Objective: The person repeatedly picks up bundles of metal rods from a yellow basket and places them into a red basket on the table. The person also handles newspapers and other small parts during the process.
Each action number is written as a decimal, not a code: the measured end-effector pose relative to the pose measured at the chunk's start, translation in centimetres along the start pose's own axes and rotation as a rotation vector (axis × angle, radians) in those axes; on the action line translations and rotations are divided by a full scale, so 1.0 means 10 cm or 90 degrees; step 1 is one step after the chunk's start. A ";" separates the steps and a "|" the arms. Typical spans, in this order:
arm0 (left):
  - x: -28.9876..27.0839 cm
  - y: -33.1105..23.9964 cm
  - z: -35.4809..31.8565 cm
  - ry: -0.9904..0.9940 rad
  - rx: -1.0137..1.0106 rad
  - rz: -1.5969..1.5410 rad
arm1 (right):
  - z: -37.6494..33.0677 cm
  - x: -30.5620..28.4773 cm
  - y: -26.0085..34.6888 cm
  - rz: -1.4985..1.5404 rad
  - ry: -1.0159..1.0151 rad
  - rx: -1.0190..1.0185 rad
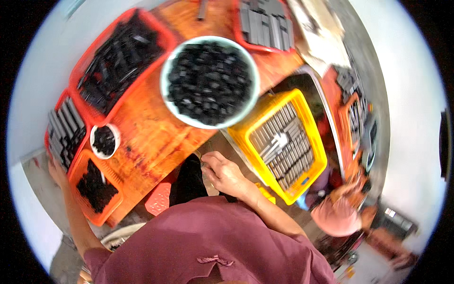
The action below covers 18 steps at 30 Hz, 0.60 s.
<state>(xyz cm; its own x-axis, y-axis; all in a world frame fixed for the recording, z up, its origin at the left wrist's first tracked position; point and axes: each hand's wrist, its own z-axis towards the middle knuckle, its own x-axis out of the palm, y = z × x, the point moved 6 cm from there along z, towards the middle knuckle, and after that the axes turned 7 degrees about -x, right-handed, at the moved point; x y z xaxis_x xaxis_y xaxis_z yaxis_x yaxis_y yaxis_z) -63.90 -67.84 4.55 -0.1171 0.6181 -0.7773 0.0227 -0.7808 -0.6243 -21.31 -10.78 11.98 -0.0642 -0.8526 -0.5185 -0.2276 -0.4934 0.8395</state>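
Observation:
My left hand [57, 173] reaches to the far left, at the outer edge of a red basket [88, 128] of grey bars and small black pieces. An orange basket [118, 204] with black pieces sits beside that forearm. The left fingers are blurred and partly hidden by the basket edge. Above my lap, just off the table's front edge, my right hand [222, 174] is closed with its fingers curled in. Whatever lies in its fingertips is too small to make out.
On the orange-brown wooden table [151, 137] stand a pale bowl [165, 97] heaped with black pieces, a small white cup [117, 134] and larger red baskets [78, 71]. A yellow crate [323, 165] of metal-grey parts stands at right. Beyond it another person in a pink hat [336, 217] works.

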 end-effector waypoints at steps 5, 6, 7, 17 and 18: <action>-0.06 -0.40 -0.69 -0.074 0.211 0.245 | -1.24 -0.27 -0.49 0.027 -0.121 0.057; 0.09 -0.61 -0.83 -0.043 0.239 0.279 | -1.57 -0.33 -0.58 0.030 -0.151 0.078; 0.21 -0.91 -1.05 -0.015 0.275 0.317 | -1.94 -0.35 -0.69 0.039 -0.186 0.098; 2.07 -3.34 -5.04 0.514 0.832 0.356 | -4.43 -0.20 -1.61 0.227 -0.549 0.369; 2.17 -3.58 -5.42 0.624 0.846 0.328 | -4.55 -0.08 -1.69 0.236 -0.603 0.371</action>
<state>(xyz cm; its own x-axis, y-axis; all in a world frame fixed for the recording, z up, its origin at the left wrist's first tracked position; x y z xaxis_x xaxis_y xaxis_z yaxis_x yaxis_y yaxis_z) -13.44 -21.50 5.84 0.2491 -0.2713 -0.9297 -0.9670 -0.1233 -0.2231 26.76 -9.55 5.60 -0.8620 -0.3381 -0.3776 -0.4379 0.1219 0.8907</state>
